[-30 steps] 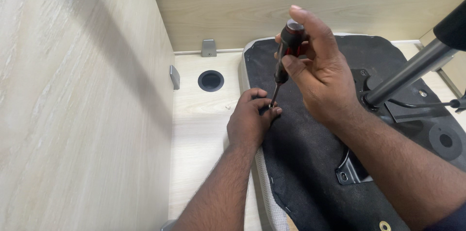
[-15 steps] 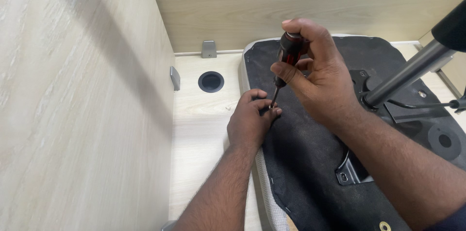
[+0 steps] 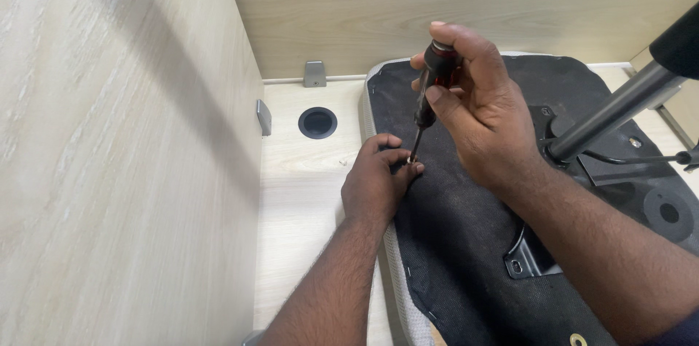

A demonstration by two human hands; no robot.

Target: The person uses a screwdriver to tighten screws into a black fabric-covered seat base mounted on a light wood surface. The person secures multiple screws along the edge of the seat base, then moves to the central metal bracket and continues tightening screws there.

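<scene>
Nearest the camera, the upturned office-chair seat with black fabric underside and pale mesh edge lay flat on the light wood-grain desk surface, its black metal bracket showing near the lower edge of the view.

Left hand rested on the seat's left edge, fingers curled narrowly around the tip of the tool; a small fastener appeared to be pinched there, though it was too small to confirm.

Right hand was closed around the handle of the black-and-red-handled screwdriver with thin steel shaft, held close to upright, tip down at the seat fabric just beside the left fingertips.

Handling judgement: screwdriver light and rigid; handle is the sensible hold, with the palm over its cap for downward pressure. Shaft is thin, so the tip could skip off the fastener if tilted. Seat looks heavy and stiff enough to stay put, fabric skin soft.

Right of the hands, a grey metal gas-lift column rose from the seat plate. Farther back: a round black cable grommet, a small grey metal corner bracket, then the wood-grain back panel.
</scene>
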